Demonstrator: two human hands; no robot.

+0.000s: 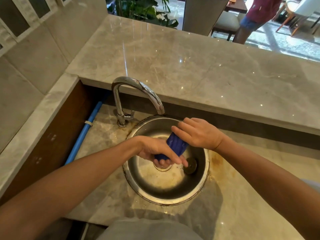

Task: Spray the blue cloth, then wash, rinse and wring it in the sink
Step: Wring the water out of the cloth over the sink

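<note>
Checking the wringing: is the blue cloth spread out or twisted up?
Twisted up: the blue cloth is a tight roll gripped between both hands.

Daylight from beyond the counter (199, 66) glints off marble; edges bow, foreground shadowed, focus sharp.

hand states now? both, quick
Left hand: closed, grip on the lower end of the cloth.
Right hand: closed, grip on its upper end, over the sink.

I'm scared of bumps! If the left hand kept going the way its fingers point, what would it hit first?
Probably the dark sink plug. The left hand, gripping the lower end of the blue cloth, points its fingers right and down toward it, over the sink. How far above the plug they hang is unclear.
</note>
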